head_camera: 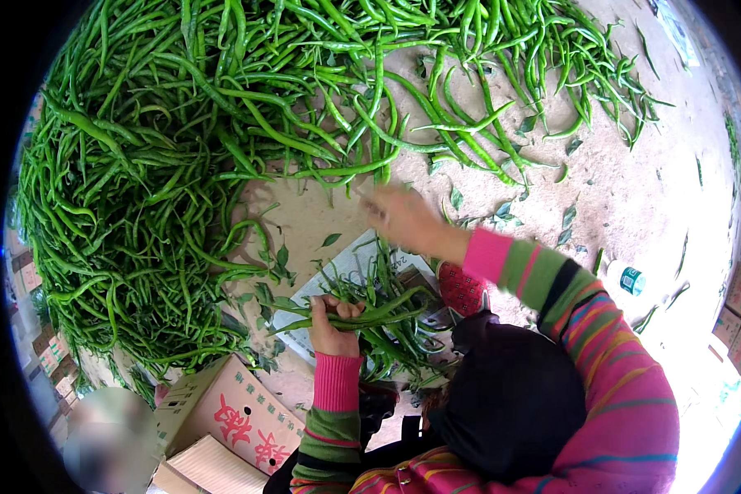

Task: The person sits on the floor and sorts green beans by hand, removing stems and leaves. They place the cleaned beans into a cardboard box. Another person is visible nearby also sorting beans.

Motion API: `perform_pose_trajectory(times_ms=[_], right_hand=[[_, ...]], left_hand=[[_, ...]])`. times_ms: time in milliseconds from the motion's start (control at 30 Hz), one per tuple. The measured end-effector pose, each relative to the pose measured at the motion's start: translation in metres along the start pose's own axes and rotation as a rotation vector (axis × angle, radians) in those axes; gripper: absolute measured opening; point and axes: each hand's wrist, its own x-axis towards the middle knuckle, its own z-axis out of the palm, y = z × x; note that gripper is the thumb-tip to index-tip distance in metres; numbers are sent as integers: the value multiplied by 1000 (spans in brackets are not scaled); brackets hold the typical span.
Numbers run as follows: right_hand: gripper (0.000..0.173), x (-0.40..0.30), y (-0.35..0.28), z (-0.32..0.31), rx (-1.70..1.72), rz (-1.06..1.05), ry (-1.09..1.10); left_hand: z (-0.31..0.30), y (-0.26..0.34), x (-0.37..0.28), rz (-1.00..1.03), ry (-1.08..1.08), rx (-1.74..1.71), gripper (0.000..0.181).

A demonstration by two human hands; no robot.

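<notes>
My left hand (334, 327) grips a few long green chili peppers (383, 318), held roughly level. Beneath and to the right of it lies a loose bunch of green peppers (401, 352), partly on a printed paper sheet (302, 290). My right hand (401, 216) is blurred, above the sheet's upper edge and close to the near edge of a large pile of green peppers (160, 154). Whether its fingers hold anything cannot be made out.
A cardboard box (247, 414) with red writing stands at lower left. At right a plastic bottle (630, 278) lies on the bare floor (642, 185), among scattered leaves (568, 216). My dark-clothed knee (519, 401) and a red patterned shoe (463, 287) are close by. More cartons (738, 309) stand far right.
</notes>
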Motion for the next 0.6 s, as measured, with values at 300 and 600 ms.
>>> perform_pose_trajectory(times_ms=[300,600], right_hand=[[23,12,32,6,-201,-189,-187],[26,-33,-5,0,282,-152,-376]], left_hand=[[21,36,9,-10,79,229,37],[2,30,6,121,88,93,13]])
